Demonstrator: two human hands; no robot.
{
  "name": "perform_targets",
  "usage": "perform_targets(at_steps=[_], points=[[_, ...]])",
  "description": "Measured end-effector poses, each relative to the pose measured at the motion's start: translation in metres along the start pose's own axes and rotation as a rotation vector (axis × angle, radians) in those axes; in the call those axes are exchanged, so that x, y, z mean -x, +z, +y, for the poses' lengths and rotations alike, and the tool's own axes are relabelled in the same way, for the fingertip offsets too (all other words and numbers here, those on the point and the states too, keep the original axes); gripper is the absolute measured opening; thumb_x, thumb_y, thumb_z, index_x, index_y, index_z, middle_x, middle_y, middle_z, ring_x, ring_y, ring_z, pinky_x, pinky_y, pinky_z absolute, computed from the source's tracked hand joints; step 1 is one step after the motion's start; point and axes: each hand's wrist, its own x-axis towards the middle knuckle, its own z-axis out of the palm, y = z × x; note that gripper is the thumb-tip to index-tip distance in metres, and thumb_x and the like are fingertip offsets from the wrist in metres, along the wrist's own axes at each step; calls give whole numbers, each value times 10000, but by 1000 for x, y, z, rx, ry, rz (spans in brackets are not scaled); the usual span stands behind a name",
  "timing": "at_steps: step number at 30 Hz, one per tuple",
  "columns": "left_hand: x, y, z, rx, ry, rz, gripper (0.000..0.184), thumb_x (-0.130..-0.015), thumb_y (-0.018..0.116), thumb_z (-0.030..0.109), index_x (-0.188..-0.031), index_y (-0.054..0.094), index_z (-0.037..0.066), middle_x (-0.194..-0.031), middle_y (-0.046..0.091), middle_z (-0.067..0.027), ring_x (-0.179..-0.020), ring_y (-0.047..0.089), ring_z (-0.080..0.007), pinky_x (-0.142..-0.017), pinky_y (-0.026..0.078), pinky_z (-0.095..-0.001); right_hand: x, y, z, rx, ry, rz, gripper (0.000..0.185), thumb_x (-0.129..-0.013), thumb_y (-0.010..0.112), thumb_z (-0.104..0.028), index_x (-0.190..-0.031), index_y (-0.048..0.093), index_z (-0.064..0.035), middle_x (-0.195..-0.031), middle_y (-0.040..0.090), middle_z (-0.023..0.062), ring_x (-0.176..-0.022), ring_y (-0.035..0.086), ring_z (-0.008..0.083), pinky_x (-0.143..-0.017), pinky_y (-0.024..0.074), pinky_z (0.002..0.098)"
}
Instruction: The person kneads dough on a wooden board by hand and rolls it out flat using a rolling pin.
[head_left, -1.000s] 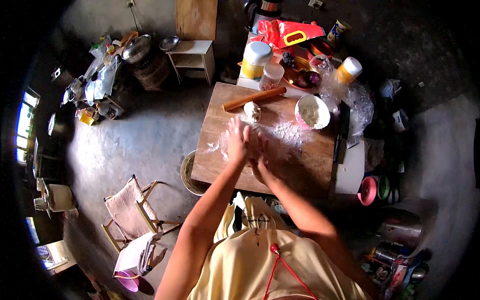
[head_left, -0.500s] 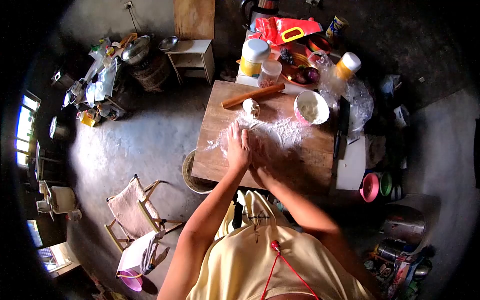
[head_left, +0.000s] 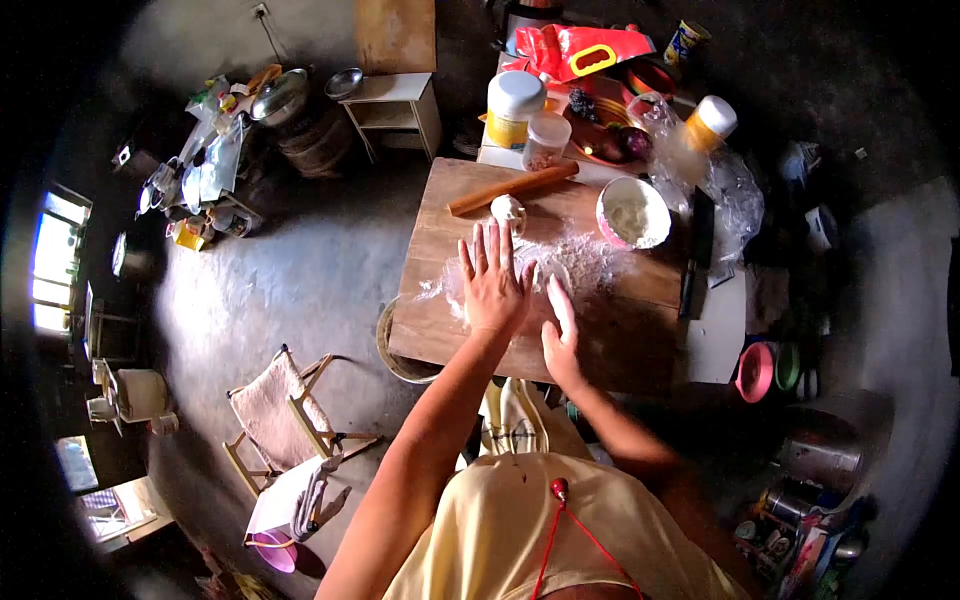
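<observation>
My left hand [head_left: 496, 288] is held palm down over the wooden board [head_left: 440, 335], fingers stretched and spread, with nothing visible in it. Beside it, my right hand [head_left: 562, 328] is turned on edge, its floury fingers straight and the thumb apart. White flour [head_left: 585, 262] is scattered under and around both hands. Just beyond the left fingertips sits a small lump of dough [head_left: 508, 210]. Behind that lies a wooden rolling pin [head_left: 515, 188]. A bowl [head_left: 604, 222] holding flour stands on the board's far right.
A dark-bladed knife [head_left: 697, 250] lies along the board's right edge, near a clear plastic bag [head_left: 735, 205]. White-lidded jars [head_left: 516, 105] and a red bag [head_left: 570, 50] stand behind. A folding chair [head_left: 282, 405] is at left, and pink and green basins [head_left: 755, 372] at right.
My hands, close together before, have moved apart. The left fingers have spread and reached farther forward; the right hand has shifted right and up. The whole view has shifted slightly.
</observation>
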Motion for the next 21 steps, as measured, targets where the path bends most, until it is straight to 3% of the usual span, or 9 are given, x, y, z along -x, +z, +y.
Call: perform_targets(at_steps=[4,6,8,9,12,16,17,18,21], points=[[-21,10,-11,-2,72,32,801,-936,472,534,-1516,235,35,-1564,274,-151,-1469,188,-303,-1199,72,-499,-10,-13,-19,46,-13,8,587,-868,375,69,-1454,337,49,-1535,339,161,-1427,307,257,-1187,168,381],[-31,15,-17,45,62,62,815,-942,457,542,-1517,207,20,-1561,264,-179,-1476,170,-300,-1201,72,-491,-7,-20,-18,10,-44,80,523,-919,386,30,-1442,364,36,-1492,409,163,-1383,383,257,-1173,198,381],[-39,16,-24,79,66,84,827,-939,447,552,-1503,227,-11,-1556,258,-206,-1477,169,-304,-1206,69,-471,-3,-37,-19,51,28,-47,453,-955,387,-4,-1405,416,28,-1396,519,161,-1293,486,247,-1128,282,379],[-42,20,-27,181,-4,73,782,-964,434,511,-1507,213,-6,-1564,237,-208,-1478,157,-309,-1209,66,-453,-4,-39,-19,18,-26,-18,373,-989,498,-124,-1332,494,23,-1301,586,140,-1178,562,193,-1046,375,339],[-56,29,-49,767,-97,115,667,-1006,427,400,-1519,214,30,-1561,229,-236,-1469,188,-327,-1191,142,-413,0,-47,-11,177,169,-78,398,-945,477,1,-1341,497,-30,-1152,645,125,-1113,601,229,-997,420,361],[-45,-6,-54,1169,-222,185,557,-1010,474,299,-1463,306,22,-1461,381,-193,-1374,341,-268,-1140,251,-367,-6,-20,42,121,241,-52,307,-959,527,-85,-1254,543,-1,-1173,630,110,-1047,592,171,-900,462,323],[-39,-16,-56,1305,-268,209,522,-1011,490,265,-1444,336,19,-1428,432,-179,-1342,392,-249,-1122,288,-352,-16,-10,45,448,384,-112,383,-938,600,-201,-1248,537,14,-1186,605,167,-1111,566,254,-947,447,384],[-33,-24,-60,1441,-312,235,487,-1012,505,232,-1426,367,16,-1394,482,-164,-1311,443,-230,-1105,324,-337,-34,3,19,444,374,-115,383,-938,600,-201,-1248,537,14,-1186,605,167,-1111,566,254,-947,447,384],[-7,-37,-84,1384,-275,195,457,-995,543,203,-1395,410,26,-1254,588,-143,-1181,552,-243,-1060,392,-370,-66,39,-30,1018,-75,-283,560,-857,664,-400,-1206,537,19,-1213,563,228,-1227,472,360,-1015,389,480]])
